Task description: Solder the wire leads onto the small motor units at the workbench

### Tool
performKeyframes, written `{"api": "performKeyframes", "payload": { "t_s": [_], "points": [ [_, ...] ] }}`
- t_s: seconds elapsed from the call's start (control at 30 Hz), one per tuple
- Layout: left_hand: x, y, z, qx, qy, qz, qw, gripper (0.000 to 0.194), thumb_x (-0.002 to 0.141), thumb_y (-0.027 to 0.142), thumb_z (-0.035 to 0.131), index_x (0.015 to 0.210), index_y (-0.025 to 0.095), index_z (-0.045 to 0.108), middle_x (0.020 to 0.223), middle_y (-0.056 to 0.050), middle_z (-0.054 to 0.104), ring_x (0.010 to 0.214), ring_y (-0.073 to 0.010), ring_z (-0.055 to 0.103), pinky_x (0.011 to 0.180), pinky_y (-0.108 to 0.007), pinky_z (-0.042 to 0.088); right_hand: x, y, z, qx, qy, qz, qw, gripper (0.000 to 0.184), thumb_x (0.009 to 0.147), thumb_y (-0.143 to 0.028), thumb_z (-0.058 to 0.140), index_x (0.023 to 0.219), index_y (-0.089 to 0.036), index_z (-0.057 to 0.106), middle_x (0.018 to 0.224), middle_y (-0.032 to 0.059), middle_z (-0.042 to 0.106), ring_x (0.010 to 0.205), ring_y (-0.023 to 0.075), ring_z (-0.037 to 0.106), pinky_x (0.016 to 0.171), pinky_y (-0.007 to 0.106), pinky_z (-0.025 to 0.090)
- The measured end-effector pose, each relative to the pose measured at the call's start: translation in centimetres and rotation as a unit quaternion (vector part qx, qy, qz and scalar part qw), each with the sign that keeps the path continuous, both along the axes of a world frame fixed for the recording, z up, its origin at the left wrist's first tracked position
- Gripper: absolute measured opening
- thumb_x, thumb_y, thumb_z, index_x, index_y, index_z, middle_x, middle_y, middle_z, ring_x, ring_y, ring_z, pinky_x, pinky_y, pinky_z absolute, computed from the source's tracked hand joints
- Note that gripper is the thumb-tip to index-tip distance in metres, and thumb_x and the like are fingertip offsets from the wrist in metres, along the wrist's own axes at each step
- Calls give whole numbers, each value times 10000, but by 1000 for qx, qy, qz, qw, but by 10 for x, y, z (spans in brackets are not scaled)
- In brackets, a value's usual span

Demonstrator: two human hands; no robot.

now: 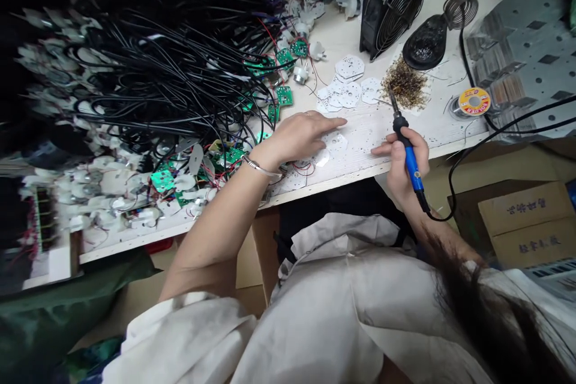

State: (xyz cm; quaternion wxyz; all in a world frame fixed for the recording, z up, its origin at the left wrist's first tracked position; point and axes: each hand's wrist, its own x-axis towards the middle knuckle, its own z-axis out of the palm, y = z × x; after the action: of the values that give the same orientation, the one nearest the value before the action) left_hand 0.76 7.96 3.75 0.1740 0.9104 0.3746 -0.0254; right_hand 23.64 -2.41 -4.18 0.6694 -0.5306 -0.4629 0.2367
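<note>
My left hand [303, 137] rests at the bench top with its index finger stretched out to the right and the other fingers lower. Under and beside its fingertips lie white circuit boards [336, 143], with thin red wires next to them. My right hand [402, 165] is wrapped round the blue handle of a soldering iron [410, 162], whose tip points up and away from me. Just beyond that tip is a heap of brown solder scraps [407, 85]. More white boards [345, 91] overlap in a loose pile between the two hands.
A black fan [396, 3] stands at the back, beside a soldering iron stand [425, 45] with a wire coil. To the right are a solder spool [472, 102] and stacked grey plates [535, 60]. Black cables [180, 78] and green circuit boards [164, 179] crowd the left.
</note>
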Motion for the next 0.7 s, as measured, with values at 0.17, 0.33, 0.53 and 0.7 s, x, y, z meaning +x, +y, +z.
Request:
{"api": "performKeyframes", "payload": {
  "t_s": [0.17, 0.33, 0.53, 0.7],
  "points": [
    [10, -26, -2, 34, 21, -14, 999, 406, 929, 168, 629, 1316, 229, 735, 1429, -128, 668, 1315, -319, 625, 1096, -470, 506, -3, 6, -8, -14, -39, 27, 999, 314, 1002, -486, 604, 1239, -283, 640, 1012, 16, 737, 658, 132, 730, 761, 368, 657],
    [41, -56, -1, 30, 48, -3, 998, 259, 1034, 204, 581, 1218, 163, 759, 1334, -151, 712, 1278, -299, 651, 997, -405, 550, -1, 4, -8, 41, -109, 38, 992, 247, 1002, -401, 606, 1213, -282, 652, 960, 26, 725, 755, 161, 757, 722, 356, 675],
    [73, -69, 2, 31, 93, 218, 971, 373, 1077, 413, 551, 1154, 98, 737, 1052, -201, 747, 975, -324, 741, 686, -379, 525, -8, 3, 10, 67, -230, 31, 970, 225, 1014, -290, 581, 1214, -292, 685, 985, 52, 726, 882, 192, 756, 780, 360, 675],
    [27, -40, -10, 115, 33, 295, 948, 310, 1061, 178, 439, 1042, 123, 743, 1035, -203, 743, 1052, -351, 692, 828, -481, 506, -19, 6, 8, 21, -369, 113, 923, 325, 999, -326, 627, 1318, -279, 662, 1268, 112, 689, 1069, 229, 750, 838, 330, 658]
  ]
}}
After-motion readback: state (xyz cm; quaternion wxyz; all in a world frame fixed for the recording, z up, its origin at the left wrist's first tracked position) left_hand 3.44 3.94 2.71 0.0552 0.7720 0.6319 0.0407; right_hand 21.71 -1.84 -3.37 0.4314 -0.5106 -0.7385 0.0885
